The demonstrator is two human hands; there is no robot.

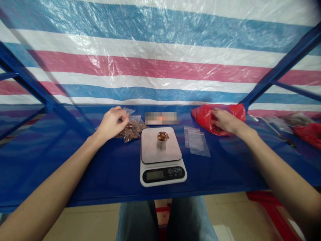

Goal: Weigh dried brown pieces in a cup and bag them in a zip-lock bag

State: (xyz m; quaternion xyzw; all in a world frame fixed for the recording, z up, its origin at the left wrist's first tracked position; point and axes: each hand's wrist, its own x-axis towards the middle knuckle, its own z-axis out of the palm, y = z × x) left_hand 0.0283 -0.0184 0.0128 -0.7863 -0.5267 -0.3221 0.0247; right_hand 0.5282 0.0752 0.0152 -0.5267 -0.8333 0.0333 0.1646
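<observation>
Blue tabletop (112,180) spans mid-frame: white scale (152,150) at centre; red bag (202,120) right of centre, person's right hand (223,120) inside, grip hidden; left hand (112,124) curled at filled clear bags (132,132), centre left, pinch unclear; small cup (162,143) of brown pieces (163,136) atop scale.

On your scale (162,157), the LCD (154,175) shows a 9, then a blurry 8 or 0; dec. pt unclear. You've a pwr-sign btn (170,171) & an "M" btn (175,170); captions below too small to read.
</observation>
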